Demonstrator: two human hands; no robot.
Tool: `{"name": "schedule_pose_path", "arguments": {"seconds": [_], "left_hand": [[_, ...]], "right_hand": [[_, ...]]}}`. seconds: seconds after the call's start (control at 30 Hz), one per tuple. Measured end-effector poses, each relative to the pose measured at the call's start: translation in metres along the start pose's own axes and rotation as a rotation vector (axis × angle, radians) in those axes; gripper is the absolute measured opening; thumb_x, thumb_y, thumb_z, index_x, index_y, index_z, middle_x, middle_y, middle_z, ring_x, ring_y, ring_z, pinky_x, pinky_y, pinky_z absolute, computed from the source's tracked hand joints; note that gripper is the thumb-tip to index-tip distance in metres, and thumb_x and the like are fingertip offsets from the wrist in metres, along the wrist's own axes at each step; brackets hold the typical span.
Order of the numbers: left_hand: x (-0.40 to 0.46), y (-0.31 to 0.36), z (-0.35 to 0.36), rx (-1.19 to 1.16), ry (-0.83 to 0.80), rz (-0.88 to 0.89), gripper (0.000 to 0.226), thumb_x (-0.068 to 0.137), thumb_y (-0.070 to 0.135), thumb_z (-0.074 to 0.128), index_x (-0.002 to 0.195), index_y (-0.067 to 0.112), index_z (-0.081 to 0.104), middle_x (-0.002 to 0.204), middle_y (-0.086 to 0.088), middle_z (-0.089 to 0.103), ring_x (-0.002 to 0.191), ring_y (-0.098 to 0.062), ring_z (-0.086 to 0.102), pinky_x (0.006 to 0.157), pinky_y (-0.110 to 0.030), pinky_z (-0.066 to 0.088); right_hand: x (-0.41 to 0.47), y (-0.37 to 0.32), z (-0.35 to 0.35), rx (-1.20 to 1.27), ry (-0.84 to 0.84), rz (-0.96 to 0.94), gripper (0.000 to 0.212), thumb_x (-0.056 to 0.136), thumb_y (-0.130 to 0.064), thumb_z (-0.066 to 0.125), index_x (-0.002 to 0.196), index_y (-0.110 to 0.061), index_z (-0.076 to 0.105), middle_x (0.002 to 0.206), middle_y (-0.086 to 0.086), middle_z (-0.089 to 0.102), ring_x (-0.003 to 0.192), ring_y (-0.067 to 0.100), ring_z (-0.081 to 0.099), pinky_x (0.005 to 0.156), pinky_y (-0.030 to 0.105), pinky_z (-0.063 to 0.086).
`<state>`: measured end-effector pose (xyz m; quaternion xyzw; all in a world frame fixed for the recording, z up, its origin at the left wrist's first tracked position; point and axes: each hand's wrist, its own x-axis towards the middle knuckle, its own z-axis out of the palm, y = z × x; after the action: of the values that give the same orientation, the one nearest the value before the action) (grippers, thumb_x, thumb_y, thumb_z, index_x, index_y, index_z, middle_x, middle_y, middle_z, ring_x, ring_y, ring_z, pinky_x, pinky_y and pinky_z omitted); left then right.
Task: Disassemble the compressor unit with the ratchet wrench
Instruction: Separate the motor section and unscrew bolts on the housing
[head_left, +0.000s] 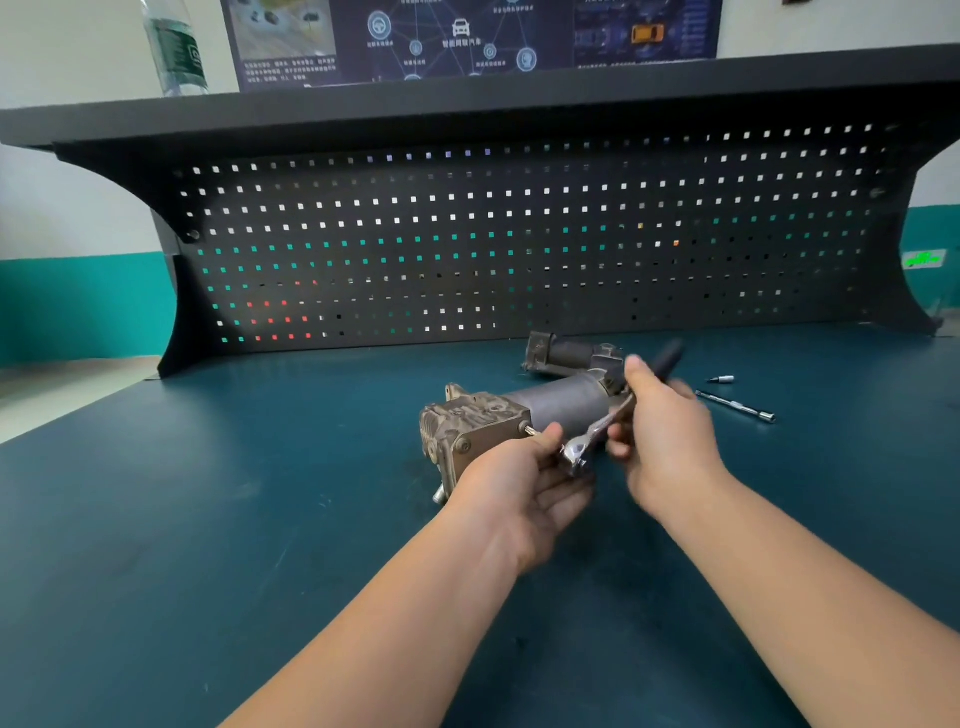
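At the centre of the frame, on a dark teal bench (208, 519), both bare hands met over a ratchet wrench (597, 431). The right hand (670, 431) had its grip closed round the wrench's handle, whose black end stuck out above the thumb toward the upper right. The left hand (524, 478) curled its grip around the wrench's shiny head from below, thumb on top. The wrench slanted from lower left to upper right, partly blurred.

Just behind the hands lay the compressor unit (498, 421) on its side: a tarnished, brownish metal block at the left, a grey cylinder running right. A small silver stud projected from the block, just beside the left thumb. A second, similar part (566, 356) lay farther back. To the right rested an extension bar (737, 408) and a small bit (722, 379). A black pegboard (467, 234) stood behind.
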<state>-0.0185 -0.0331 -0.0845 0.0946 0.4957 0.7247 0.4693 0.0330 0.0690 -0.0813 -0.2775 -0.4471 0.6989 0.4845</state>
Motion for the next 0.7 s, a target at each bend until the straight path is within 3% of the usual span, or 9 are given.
{"name": "schedule_pose_path", "arguments": {"seconds": [0.1, 0.17, 0.3, 0.43, 0.53, 0.63, 0.7], "left_hand": [[-0.002, 0.001, -0.001, 0.027, -0.003, -0.004, 0.023, 0.090, 0.023, 0.061, 0.088, 0.000, 0.062, 0.084, -0.016, 0.066, 0.075, -0.025, 0.063, 0.060, -0.028, 0.054], [-0.003, 0.000, -0.001, 0.033, -0.012, 0.002, 0.021, 0.089, 0.022, 0.062, 0.084, 0.001, 0.065, 0.080, -0.014, 0.068, 0.075, -0.023, 0.065, 0.062, -0.029, 0.056], [-0.005, 0.002, -0.002, -0.030, -0.037, 0.001, 0.022, 0.094, 0.011, 0.053, 0.078, 0.003, 0.066, 0.065, -0.011, 0.070, 0.060, -0.020, 0.068, 0.059, -0.030, 0.057], [-0.004, 0.004, -0.002, -0.036, -0.035, 0.005, 0.023, 0.094, 0.008, 0.048, 0.081, 0.001, 0.066, 0.066, -0.013, 0.070, 0.060, -0.022, 0.068, 0.059, -0.031, 0.057], [-0.003, 0.005, -0.002, -0.032, -0.019, 0.005, 0.019, 0.094, 0.010, 0.050, 0.098, -0.001, 0.065, 0.081, -0.016, 0.069, 0.071, -0.025, 0.066, 0.062, -0.032, 0.056], [-0.003, 0.005, -0.001, -0.036, -0.030, -0.009, 0.019, 0.093, 0.013, 0.053, 0.092, -0.003, 0.063, 0.081, -0.016, 0.067, 0.072, -0.025, 0.064, 0.062, -0.031, 0.054], [-0.003, 0.004, 0.000, -0.028, -0.031, -0.008, 0.018, 0.093, 0.014, 0.053, 0.089, -0.002, 0.061, 0.079, -0.015, 0.066, 0.070, -0.023, 0.064, 0.062, -0.030, 0.054]], "right_hand": [[-0.012, -0.008, 0.004, -0.286, -0.113, -0.531, 0.024, 0.087, -0.042, 0.060, 0.071, -0.027, 0.052, 0.052, -0.009, 0.045, 0.048, 0.017, 0.047, 0.048, 0.031, 0.038], [-0.023, -0.010, 0.005, -0.437, -0.228, -0.737, 0.023, 0.083, -0.048, 0.061, 0.079, -0.026, 0.054, 0.055, -0.007, 0.050, 0.052, 0.017, 0.049, 0.053, 0.034, 0.043], [-0.033, -0.014, 0.004, -0.516, -0.418, -0.803, 0.021, 0.089, -0.044, 0.057, 0.087, -0.024, 0.053, 0.069, 0.004, 0.058, 0.050, 0.011, 0.052, 0.055, 0.029, 0.045], [-0.032, -0.016, 0.004, -0.556, -0.401, -0.835, 0.020, 0.087, -0.046, 0.057, 0.082, -0.027, 0.051, 0.063, 0.000, 0.055, 0.049, 0.016, 0.049, 0.053, 0.036, 0.043], [-0.022, -0.013, 0.007, -0.395, -0.219, -0.627, 0.023, 0.090, -0.043, 0.056, 0.073, -0.028, 0.052, 0.054, -0.005, 0.050, 0.043, 0.012, 0.047, 0.044, 0.029, 0.039], [-0.004, -0.006, 0.004, -0.005, -0.020, -0.030, 0.029, 0.097, -0.033, 0.052, 0.075, -0.016, 0.047, 0.055, 0.001, 0.043, 0.030, 0.006, 0.039, 0.031, 0.015, 0.028], [-0.001, 0.002, -0.001, 0.182, 0.036, 0.289, 0.026, 0.099, -0.026, 0.048, 0.076, -0.014, 0.046, 0.060, 0.000, 0.043, 0.032, 0.002, 0.037, 0.029, 0.011, 0.024]]}}
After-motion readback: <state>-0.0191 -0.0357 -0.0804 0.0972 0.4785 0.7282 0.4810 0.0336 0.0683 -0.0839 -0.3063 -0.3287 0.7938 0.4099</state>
